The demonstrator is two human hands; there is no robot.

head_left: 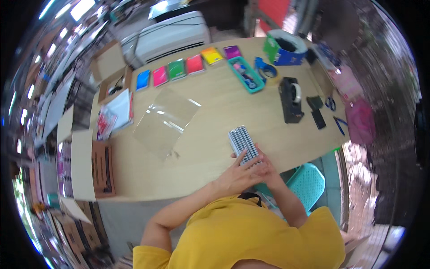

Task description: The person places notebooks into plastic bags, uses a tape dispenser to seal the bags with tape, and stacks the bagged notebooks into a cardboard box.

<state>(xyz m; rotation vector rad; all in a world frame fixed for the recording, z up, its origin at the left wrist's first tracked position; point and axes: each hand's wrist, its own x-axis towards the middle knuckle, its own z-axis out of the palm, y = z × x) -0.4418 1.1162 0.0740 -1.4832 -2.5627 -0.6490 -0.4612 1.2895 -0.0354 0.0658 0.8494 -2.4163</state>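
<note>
A small white rectangular pack (242, 140) covered in rows of small dark-and-white pieces is at the near edge of the table, tilted slightly. Around its near end is my right hand (267, 170), closed on it, with the thumb along the right side. My left hand (239, 176) lies over the near part of the pack, fingers stretched across its top. Both hands hide the near end, and the exact kind of the small pieces is too small to tell.
A clear plastic sheet (166, 120) lies left of the pack. Along the far edge run several coloured booklets (177, 68) and a teal basket (245, 75). A black tape dispenser (290, 101) stands right; an open carton (103, 168) is left. A teal chair (309, 186) stands beside me.
</note>
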